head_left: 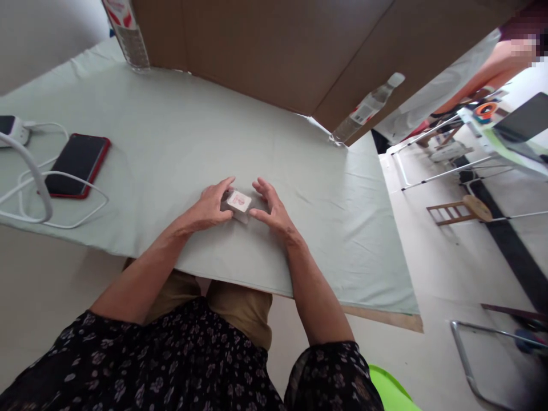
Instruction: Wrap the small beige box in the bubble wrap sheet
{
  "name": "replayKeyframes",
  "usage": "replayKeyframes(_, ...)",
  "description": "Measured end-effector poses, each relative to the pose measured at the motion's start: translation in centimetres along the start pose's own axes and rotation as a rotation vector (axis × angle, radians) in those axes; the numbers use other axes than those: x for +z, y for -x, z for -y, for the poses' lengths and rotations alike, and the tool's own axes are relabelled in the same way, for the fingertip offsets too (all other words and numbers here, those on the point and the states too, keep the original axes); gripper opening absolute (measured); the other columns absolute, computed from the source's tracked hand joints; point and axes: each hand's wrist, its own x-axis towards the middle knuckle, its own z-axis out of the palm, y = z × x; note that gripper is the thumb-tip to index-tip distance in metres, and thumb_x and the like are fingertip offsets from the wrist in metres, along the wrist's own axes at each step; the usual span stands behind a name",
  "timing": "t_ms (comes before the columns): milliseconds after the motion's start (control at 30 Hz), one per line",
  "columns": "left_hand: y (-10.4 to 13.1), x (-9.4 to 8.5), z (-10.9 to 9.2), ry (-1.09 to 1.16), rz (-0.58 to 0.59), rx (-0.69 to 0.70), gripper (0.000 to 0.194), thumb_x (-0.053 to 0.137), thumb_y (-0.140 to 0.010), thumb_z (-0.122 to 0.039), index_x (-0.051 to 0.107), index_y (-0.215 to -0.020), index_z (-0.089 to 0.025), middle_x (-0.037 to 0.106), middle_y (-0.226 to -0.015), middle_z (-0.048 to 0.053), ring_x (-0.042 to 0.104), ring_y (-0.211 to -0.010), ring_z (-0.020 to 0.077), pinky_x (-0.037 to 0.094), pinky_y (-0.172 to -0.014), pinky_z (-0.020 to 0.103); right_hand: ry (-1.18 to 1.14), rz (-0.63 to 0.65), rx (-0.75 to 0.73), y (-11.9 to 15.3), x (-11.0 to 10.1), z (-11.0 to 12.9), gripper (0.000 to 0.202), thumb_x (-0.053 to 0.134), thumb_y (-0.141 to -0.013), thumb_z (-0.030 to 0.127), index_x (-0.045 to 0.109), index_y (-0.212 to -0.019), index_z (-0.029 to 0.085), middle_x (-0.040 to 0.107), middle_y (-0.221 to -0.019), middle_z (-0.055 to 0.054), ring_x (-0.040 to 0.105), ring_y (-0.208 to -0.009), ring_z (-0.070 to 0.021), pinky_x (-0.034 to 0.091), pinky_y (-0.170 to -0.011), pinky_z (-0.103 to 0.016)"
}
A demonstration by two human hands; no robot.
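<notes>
A small white block with a red print on its top face, which looks like a deck of cards (238,201), stands on the cloth-covered table (180,131) close to the front edge. My left hand (213,204) is curved around its left side, fingers and thumb apart; whether the fingertips touch it I cannot tell. On the other side, my right hand (273,211) is held with thumb and fingers spread, a small gap between it and the block. Neither hand grips anything.
A tall cardboard panel (257,51) stands along the back, with water bottles at its left (132,43) and right (370,108). A red-cased phone (79,164), white cable (103,200) and white power strip (17,132) lie left. Beyond the table are a stool (477,208) and another person (483,68).
</notes>
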Motion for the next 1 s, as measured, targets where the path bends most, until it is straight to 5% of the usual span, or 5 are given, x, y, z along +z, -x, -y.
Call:
replayKeyframes(167, 0.0, 0.3, -0.3, -0.037, -0.044, 0.010, 0.092, 0.067, -0.072, -0.032, 0.040, -0.158, -0.016, 0.062, -0.140, 0.015, 0.055, -0.131, 0.0368, 0.040, -0.118, 0.056, 0.088, -0.003, -0.066, 0.3, 0.7, -0.2, 0.105, 0.080, -0.077, 0.068, 0.037, -0.161, 0.024, 0.059, -0.152, -0.019, 0.055, -0.143, -0.0334, 0.043, -0.118, -0.054)
replayKeyframes(367, 0.0, 0.8, -0.4, -0.005, -0.137, 0.044, 0.086, 0.070, -0.076, -0.034, 0.042, -0.156, -0.021, 0.061, -0.136, 0.013, 0.053, -0.130, 0.0337, 0.041, -0.117, 0.053, 0.217, -0.102, -0.129, -0.7, 2.0, 0.3, 0.081, 0.076, -0.085, 0.045, 0.043, -0.156, 0.023, 0.071, -0.135, -0.014, 0.067, -0.126, -0.0284, 0.047, -0.112, -0.050)
replayKeyframes(533, -0.1, 0.7, 0.0, 0.050, -0.130, 0.015, 0.090, 0.071, -0.073, -0.034, 0.041, -0.156, -0.021, 0.057, -0.141, 0.015, 0.052, -0.135, 0.0352, 0.040, -0.118, 0.054, 0.260, -0.127, -0.132, -0.5, 1.5, 0.5, 0.075, 0.074, -0.087, 0.049, 0.048, -0.153, 0.024, 0.065, -0.146, -0.015, 0.061, -0.137, -0.0309, 0.046, -0.115, -0.053)
replayKeyframes(733, -0.2, 0.5, -0.2, 0.144, -0.149, -0.071, 0.088, 0.065, -0.073, -0.033, 0.041, -0.155, -0.016, 0.058, -0.143, 0.017, 0.054, -0.136, 0.0353, 0.041, -0.118, 0.055, 0.324, -0.283, -0.173, 0.2, 1.1, 1.2, 0.030, 0.062, -0.098, 0.042, 0.071, -0.123, 0.028, 0.073, -0.134, -0.009, 0.064, -0.130, -0.0265, 0.048, -0.114, -0.051)
replayKeyframes(1000, -0.3, 0.7, -0.7, 0.159, -0.158, -0.087, 0.087, 0.064, -0.072, -0.037, 0.044, -0.153, -0.014, 0.065, -0.131, 0.013, 0.060, -0.126, 0.0316, 0.045, -0.114, 0.049, 0.646, -0.139, -0.258, -2.0, 1.0, 3.4, 0.017, 0.063, -0.100, 0.029, 0.079, -0.105, 0.028, 0.075, -0.129, -0.007, 0.064, -0.124, -0.0276, 0.045, -0.105, -0.049)
